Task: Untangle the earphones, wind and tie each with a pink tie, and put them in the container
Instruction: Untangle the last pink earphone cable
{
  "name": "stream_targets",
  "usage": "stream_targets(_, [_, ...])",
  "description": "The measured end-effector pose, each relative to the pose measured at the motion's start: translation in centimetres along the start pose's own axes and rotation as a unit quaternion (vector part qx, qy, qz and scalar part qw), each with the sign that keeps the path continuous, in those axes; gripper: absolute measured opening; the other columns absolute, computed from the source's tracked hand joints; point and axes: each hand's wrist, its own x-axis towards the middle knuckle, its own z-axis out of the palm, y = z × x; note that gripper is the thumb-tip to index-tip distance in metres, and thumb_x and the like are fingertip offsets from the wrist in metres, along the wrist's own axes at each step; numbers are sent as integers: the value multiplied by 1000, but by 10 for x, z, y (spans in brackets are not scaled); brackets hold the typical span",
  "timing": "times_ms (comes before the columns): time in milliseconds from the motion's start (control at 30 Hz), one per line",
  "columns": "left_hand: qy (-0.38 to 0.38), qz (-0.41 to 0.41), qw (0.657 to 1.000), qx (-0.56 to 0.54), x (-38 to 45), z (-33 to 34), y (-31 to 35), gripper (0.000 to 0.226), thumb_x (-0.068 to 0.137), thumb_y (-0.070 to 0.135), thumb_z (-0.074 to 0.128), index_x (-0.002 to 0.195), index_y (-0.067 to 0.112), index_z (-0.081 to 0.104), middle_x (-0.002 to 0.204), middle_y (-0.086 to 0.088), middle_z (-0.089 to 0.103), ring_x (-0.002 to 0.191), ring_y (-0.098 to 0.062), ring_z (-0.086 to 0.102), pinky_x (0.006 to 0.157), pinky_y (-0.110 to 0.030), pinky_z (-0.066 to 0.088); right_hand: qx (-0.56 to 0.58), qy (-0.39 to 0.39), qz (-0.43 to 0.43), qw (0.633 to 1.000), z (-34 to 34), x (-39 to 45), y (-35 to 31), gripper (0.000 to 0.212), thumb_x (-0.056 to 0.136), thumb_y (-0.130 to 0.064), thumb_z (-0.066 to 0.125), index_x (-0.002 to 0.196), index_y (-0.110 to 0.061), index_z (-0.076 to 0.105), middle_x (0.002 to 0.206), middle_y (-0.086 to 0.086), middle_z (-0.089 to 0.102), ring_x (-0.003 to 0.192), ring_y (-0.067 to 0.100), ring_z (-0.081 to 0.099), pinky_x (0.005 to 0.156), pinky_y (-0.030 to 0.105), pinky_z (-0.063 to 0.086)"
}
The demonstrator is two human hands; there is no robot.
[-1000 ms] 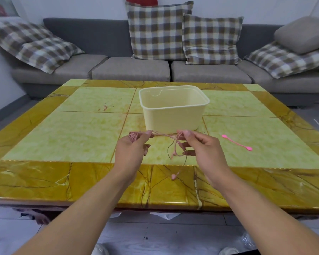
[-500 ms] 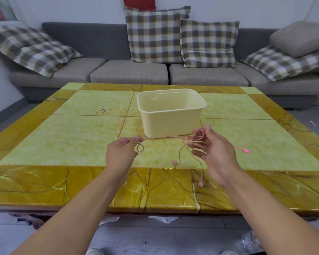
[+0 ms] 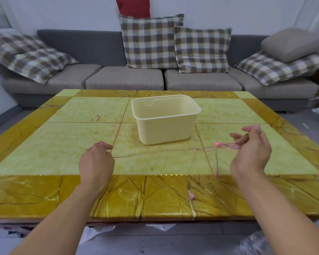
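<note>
My left fingers and right fingers each pinch the cord, stretched before the container to expose tangles.

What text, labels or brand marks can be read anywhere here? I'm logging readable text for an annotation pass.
None: no word, number or brand is readable in the head view.
The container shows plain cream walls with no label.
The earphone cable, pulled between the left hand and the right hand, is too thin to show any marking.
The table bears only marble veining.
</note>
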Motion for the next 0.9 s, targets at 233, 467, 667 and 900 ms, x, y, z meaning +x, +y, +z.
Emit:
stream_targets(233, [-9,-18,1000,-19,-7,0,-7,30,91,2,52,95,18,77,93,-4,74,64,-18,51,64,-30,41,-145,-262,75,951,-8,-1,3,31,108,-35,44,99,-15,65,54,-4,36,46,12,25,38,24,20])
stream_targets(467, [-239,156,946,-156,-63,-16,63,25,91,21,69,67,22,63,86,16,70,78,-2,65,69,-21,51,-53,-379,146,912,24,-38,13,31,108,-31,42,102,-11,65,58,-1,37,53,12,27,55,30,20])
stream_targets(667, [-310,111,927,-181,-71,-3,66,12,84,6,59,77,-2,62,55,4,60,68,-3,65,64,-27,48,148,-381,272,871,40,-45,10,28,105,-35,46,96,-17,65,55,-5,30,53,11,24,57,27,24])
stream_targets(900, [-304,-81,846,-431,-65,-7,74,44,88,62,62,91,20,73,55,11,45,60,-12,49,72,-31,46,207,-378,327,841,44,-48,11,25,102,-36,49,92,-18,65,54,-6,27,52,10,21,53,24,25])
